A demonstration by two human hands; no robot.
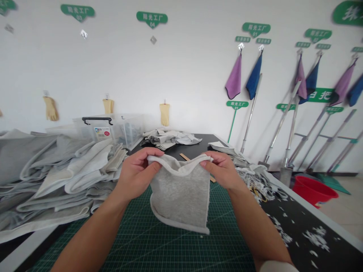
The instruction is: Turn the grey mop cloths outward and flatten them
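Both hands closed in a pinch, thumbs over fingers: the left hand point(136, 170) on one upper corner and the right hand point(222, 170) on the other of a small square of grey terry cloth point(180, 198). Cloth held up and slightly bowed, clear of the surface below, with the lower part hanging free. Pale rolled edging point(178, 168) along the top, and similar edging point(181, 223) along the bottom. Side edges looking raw, though hard to be sure at this angle.

Directly beneath, a green gridded cutting mat point(159, 238). To the left, a large heap of folded and overlapping grey cloth point(56, 177), many pieces showing the same pale edging. Farther back, a loose bunch of grey cloth point(170, 139) on a black table top point(195, 145), and a wooden ruler point(184, 156) partly behind the held piece. Beyond the heap, a clear plastic storage box point(107, 130). To the right, a tangle of pale trimmings point(255, 181) and white scraps point(316, 238) across the black surface. Much cloth in the heap, one piece in hand.
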